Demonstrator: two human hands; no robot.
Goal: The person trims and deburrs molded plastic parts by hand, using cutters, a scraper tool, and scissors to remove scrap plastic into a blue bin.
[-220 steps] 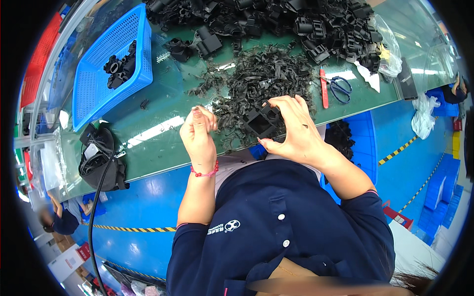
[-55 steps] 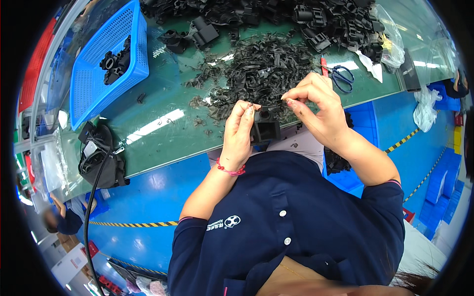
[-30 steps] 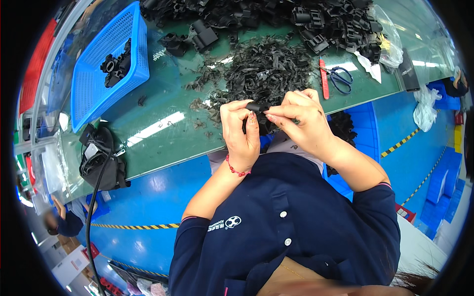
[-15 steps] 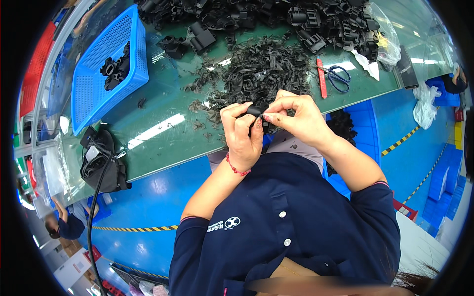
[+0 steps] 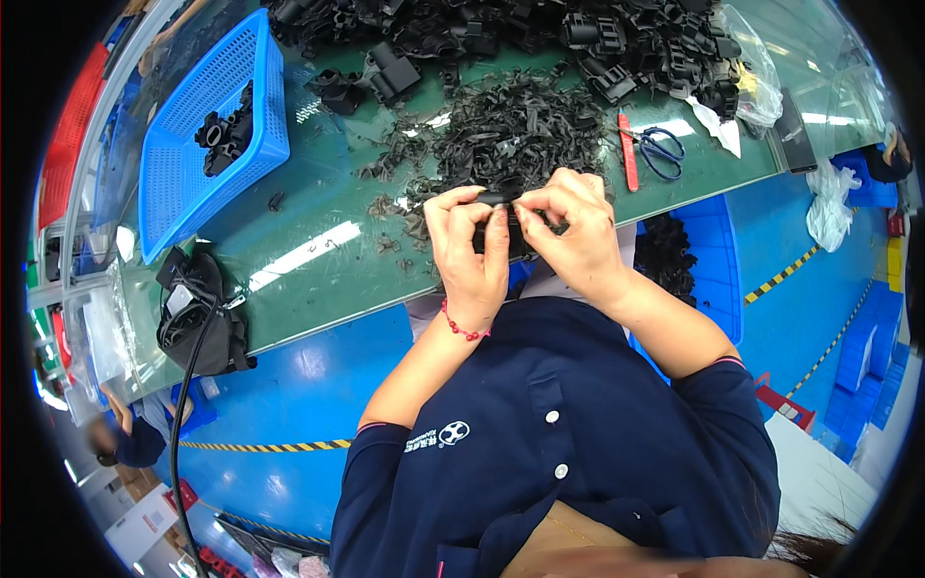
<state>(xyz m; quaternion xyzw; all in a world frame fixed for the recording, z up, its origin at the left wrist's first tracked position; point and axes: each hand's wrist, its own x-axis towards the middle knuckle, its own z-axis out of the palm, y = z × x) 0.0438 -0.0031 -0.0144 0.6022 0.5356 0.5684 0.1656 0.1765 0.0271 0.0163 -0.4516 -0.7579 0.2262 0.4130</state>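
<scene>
Between my two hands is a black plastic part [image 5: 497, 197], mostly covered by my fingers. My left hand [image 5: 469, 246], with a red bead bracelet at its wrist, is closed around the part's left side. Thumb and forefinger of my right hand [image 5: 576, 231] pinch its right end. Just beyond the hands lies a heap of thin black plastic scraps [image 5: 520, 130]. A larger pile of black molded parts [image 5: 482, 29] covers the far side of the green table [image 5: 318, 217].
A blue perforated basket [image 5: 217, 197] holding several black parts stands at the left. Near it lies a black strapped pouch [image 5: 202, 328] with a cable. To the right are a red-handled tool [image 5: 627, 154], blue-handled scissors [image 5: 663, 154] and a clear plastic bag [image 5: 756, 82]. Below the edge stands a blue bin [image 5: 718, 260].
My right hand has turned and drawn in toward the left hand, its fingers now lower around the part. The black part lies more level. My left hand has shifted only slightly.
</scene>
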